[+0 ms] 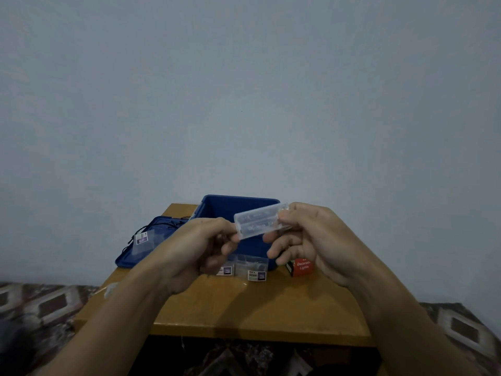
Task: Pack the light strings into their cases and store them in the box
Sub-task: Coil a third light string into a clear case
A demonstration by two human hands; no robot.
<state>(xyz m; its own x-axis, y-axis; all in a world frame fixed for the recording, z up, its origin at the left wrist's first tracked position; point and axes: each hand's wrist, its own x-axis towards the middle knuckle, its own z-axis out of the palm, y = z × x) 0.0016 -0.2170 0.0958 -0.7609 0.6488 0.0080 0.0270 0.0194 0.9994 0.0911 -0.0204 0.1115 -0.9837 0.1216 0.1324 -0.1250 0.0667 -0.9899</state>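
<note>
The left grip (202, 245) and right grip (306, 240) each pinch an end of a clear case (261, 221) — both closed on it — held between them, the blue box (238, 204) just below and beyond. Likely the storing step; next, lower it in and release evenly.

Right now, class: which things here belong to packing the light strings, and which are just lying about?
Belongs to the job: clear case, pinched by left hand and right hand; blue box; blue lid; black light string on the lid; clear packets; red lights carton.
Just lying about: wooden table; patterned cloth.
</note>
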